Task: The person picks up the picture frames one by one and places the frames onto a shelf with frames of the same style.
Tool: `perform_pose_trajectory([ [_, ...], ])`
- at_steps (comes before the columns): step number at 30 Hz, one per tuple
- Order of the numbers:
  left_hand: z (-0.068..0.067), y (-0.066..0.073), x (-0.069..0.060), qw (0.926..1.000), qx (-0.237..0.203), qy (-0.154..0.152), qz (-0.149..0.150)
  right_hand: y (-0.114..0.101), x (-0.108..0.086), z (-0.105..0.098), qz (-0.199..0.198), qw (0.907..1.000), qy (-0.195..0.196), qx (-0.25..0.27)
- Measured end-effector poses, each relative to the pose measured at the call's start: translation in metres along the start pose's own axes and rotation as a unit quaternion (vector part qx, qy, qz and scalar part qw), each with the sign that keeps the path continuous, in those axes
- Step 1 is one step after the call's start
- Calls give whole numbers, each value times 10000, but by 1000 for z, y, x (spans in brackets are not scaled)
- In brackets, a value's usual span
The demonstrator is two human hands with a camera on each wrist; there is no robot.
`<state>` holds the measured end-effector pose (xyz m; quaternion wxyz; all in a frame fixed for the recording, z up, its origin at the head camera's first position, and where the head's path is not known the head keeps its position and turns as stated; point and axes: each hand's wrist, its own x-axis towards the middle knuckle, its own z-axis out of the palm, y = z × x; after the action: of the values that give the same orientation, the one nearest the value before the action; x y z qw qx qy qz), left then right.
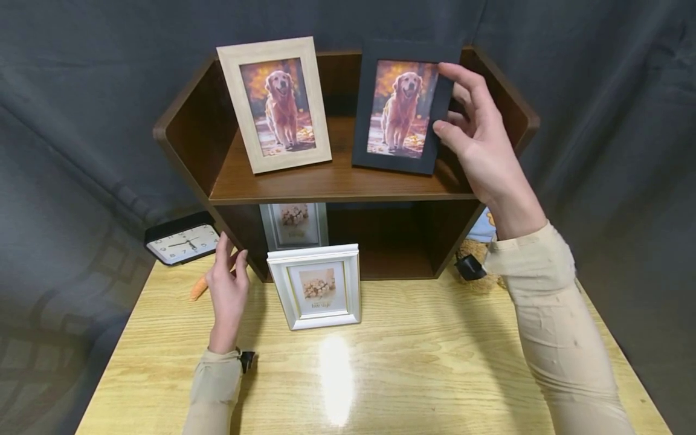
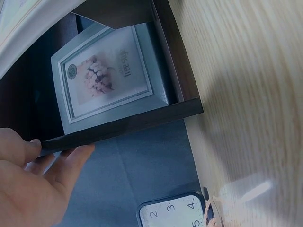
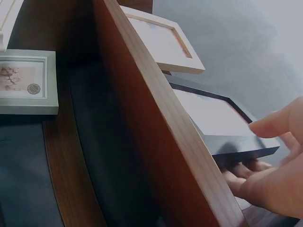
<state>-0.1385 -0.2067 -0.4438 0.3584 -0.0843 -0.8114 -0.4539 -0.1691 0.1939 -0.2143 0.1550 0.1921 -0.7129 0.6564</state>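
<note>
My right hand point(image 1: 486, 145) holds the right edge of a black picture frame point(image 1: 366, 115) with a dog photo, which stands on the upper shelf point(image 1: 339, 181). In the right wrist view, my right hand point(image 3: 279, 175) has one finger on the face of the black frame point(image 3: 246, 149) and others beneath its edge. My left hand point(image 1: 228, 290) is low at the shelf unit's left side. From the left wrist view, my left hand point(image 2: 33, 184) grips the front edge of the side panel point(image 2: 128, 124), thumb on one side and fingers on the other.
A cream frame point(image 1: 244, 115) stands left of the black one. On the table point(image 1: 413, 362), a white frame point(image 1: 351, 290) stands before the lower compartment, which holds a grey-green frame point(image 1: 269, 229). A clock point(image 1: 185, 241) and orange object point(image 1: 199, 289) lie left; a brown plush point(image 1: 475, 251) is right.
</note>
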Motion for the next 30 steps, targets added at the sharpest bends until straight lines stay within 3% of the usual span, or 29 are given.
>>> perform_pose_trajectory([
  [8, 0, 0, -1, 10000, -14, 43, 60, -4, -20, 1, -108, 9995, 302, 43],
  [19, 1, -1, -1, 10000, 28, 88, -2, -7, -78, 8, -1054, 9939, 325, -34],
  [23, 0, 1, -2, 9999, 69, 88, -88, 5, -99, 15, -1348, 9907, 122, 106],
  [30, 0, 2, -3, 9998, 143, 123, -101, 39, -128, 25, -1494, 9868, -512, 359],
])
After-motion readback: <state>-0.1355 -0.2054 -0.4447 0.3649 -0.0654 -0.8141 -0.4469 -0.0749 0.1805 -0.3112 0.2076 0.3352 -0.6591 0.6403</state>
